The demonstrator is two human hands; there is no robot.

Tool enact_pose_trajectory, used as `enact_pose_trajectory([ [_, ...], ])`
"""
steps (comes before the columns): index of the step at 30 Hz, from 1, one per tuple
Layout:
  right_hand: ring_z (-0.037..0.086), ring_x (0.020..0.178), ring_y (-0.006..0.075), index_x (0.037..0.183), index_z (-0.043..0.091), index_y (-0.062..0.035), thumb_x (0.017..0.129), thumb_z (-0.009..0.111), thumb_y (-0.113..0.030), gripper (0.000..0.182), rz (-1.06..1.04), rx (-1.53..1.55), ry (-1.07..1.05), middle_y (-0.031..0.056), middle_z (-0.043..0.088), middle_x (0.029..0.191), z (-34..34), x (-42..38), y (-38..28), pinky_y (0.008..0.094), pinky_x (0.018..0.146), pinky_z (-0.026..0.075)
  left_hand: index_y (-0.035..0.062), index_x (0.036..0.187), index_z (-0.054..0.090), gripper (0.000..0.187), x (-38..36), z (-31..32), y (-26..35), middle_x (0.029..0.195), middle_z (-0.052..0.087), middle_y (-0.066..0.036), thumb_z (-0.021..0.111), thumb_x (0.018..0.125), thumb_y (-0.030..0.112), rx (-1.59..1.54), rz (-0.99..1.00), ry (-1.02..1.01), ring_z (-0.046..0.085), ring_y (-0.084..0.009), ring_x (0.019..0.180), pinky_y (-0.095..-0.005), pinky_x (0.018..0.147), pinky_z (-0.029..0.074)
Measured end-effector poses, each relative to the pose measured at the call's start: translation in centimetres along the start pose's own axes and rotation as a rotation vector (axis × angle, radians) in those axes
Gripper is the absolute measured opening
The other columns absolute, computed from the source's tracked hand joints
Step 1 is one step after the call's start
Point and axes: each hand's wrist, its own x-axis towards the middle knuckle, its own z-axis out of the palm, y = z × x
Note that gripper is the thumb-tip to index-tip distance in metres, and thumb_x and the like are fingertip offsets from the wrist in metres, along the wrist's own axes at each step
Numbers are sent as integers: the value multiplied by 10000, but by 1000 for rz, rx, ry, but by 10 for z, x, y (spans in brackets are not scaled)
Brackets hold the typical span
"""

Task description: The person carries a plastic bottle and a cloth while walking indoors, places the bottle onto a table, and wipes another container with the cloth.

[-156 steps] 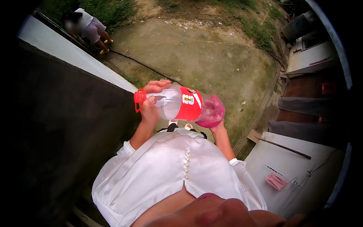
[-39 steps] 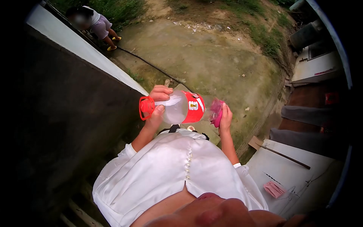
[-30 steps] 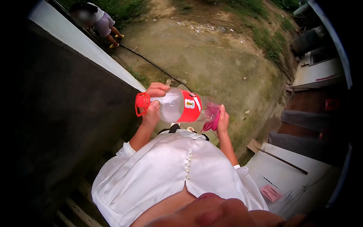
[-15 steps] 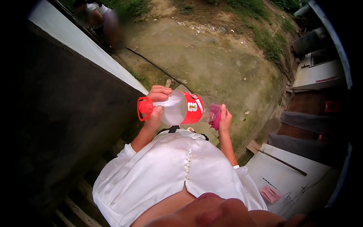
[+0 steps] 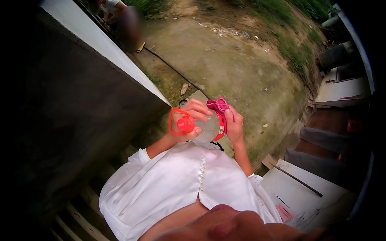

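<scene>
A clear plastic bottle [image 5: 207, 129] with a red label, a red cap and a red loop handle lies across in front of my white shirt, its cap end to the left. Around the cap end curl the fingers of my left hand [image 5: 187, 120], the thumb on the near side. My right hand [image 5: 235, 125] holds a crumpled pink cloth [image 5: 218, 105] against the label side of the bottle. The far end of the bottle is hidden behind the cloth and that hand.
Mossy concrete ground [image 5: 237, 68] spreads ahead, with a black hose [image 5: 173, 69] across it. A person [image 5: 116, 12] is at the upper left beyond a white-topped wall [image 5: 108, 44]. At right are a white panel [image 5: 305, 188] and a stick [image 5: 299, 179].
The bottle has turned so its cap faces more toward me and has shifted right. The pink cloth has moved from the far end up onto the label side. The view has shifted slightly.
</scene>
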Motion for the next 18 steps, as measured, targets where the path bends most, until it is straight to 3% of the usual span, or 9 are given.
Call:
enact_pose_trajectory([
  [5, 636, 877, 176, 1147, 667, 11, 1015, 542, -320, 378, 388, -23, -180, 123, 708, 1086, -9, 2, 108, 301, 813, 497, 28, 950, 682, 259, -2, -35, -4, 1073, 699, -139, 693, 745, 185, -27, -20, -30, 577, -319, 1044, -475, 962, 450],
  [7, 679, 960, 183, 1250, 635, -23, 1023, 518, -328, 398, 814, 589, -36, 100, 712, 1116, -10, -9, 111, 319, 878, 538, 27, 948, 680, 263, -7, -40, -8, 1071, 700, -147, 687, 764, 215, -54, -35, -31, 578, -320, 1043, -482, 967, 447],
  [8, 671, 1057, 245, 1313, 584, -45, 1022, 491, -373, 448, 936, 763, 76, 130, 672, 1229, -9, -18, 110, 381, 964, 529, 28, 948, 677, 270, -13, -42, -11, 1075, 700, -152, 678, 783, 243, -74, -28, 45, 577, -322, 1044, -490, 971, 446],
  [9, 671, 1057, 245, 1313, 584, -45, 1022, 491, -373, 448, 940, 766, 82, 130, 672, 1229, -3, -29, 108, 381, 964, 529, 30, 948, 675, 282, -17, -43, -12, 1080, 699, -157, 668, 802, 271, -93, -21, 117, 576, -323, 1044, -498, 974, 444],
  [11, 646, 1090, 256, 1359, 546, -70, 1016, 454, -422, 499, 837, 1120, 77, 126, 643, 1264, 8, -40, 113, 414, 962, 525, 29, 961, 656, 297, -24, -49, -21, 1072, 692, -163, 632, 841, 299, -48, -4, 150, 578, -320, 1048, -504, 978, 444],
  [13, 651, 1071, 271, 1369, 530, -78, 1025, 405, -447, 520, 891, 1126, 136, 115, 643, 1253, 13, -34, 131, 450, 921, 543, 23, 976, 636, 299, -27, -52, -36, 1054, 681, -171, 614, 856, 295, -46, 7, 341, 578, -317, 1061, -496, 982, 445],
  [15, 649, 1068, 267, 1365, 529, -72, 1027, 392, -461, 533, 903, 902, 89, 114, 647, 1227, 16, -24, 142, 467, 867, 561, 9, 1008, 608, 299, -34, -56, -52, 1078, 658, -192, 587, 846, 259, -22, 0, 347, 570, -319, 1085, -483, 990, 443],
  [16, 676, 991, 243, 1328, 543, -38, 1025, 440, -434, 509, 928, 901, 167, 120, 671, 1143, 17, -15, 133, 414, 735, 595, 5, 1021, 599, 293, -37, -56, -57, 1105, 645, -198, 573, 834, 230, -29, -99, 468, 565, -318, 1094, -470, 997, 440],
  [18, 686, 930, 225, 1311, 547, -24, 1024, 467, -411, 488, 897, 728, 138, 120, 679, 1109, 1, -1, 156, 373, 675, 593, -2, 1058, 576, 293, -37, -59, -70, 1183, 604, -202, 525, 805, 137, 104, -171, 596, 556, -304, 1119, -436, 1018, 428],
])
